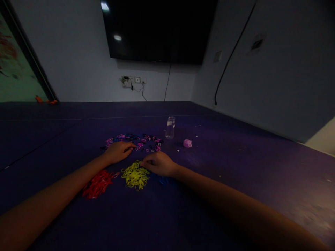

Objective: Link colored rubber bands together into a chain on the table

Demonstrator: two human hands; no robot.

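Observation:
Small rubber bands lie in heaps on a dark purple surface. My left hand (119, 152) rests palm down at the near edge of a mixed pink, black and blue scatter of rubber bands (140, 144), its fingers stretched out and touching it. At the far right edge of a yellow rubber band pile (135, 176) is my right hand (160, 164), thumb and fingers pinched together; whatever sits between the tips is too small to make out. Partly behind my left forearm is a red rubber band pile (98, 184). Some blue rubber bands (163, 181) show below my right hand.
An upright clear jar (170, 129) stands beyond my right hand, with a crumpled pink lump (187, 143) to its right. Small white scraps (178, 150) dot the purple surface (235, 167). A wall with sockets (137, 80) and a screen (159, 31) rises behind.

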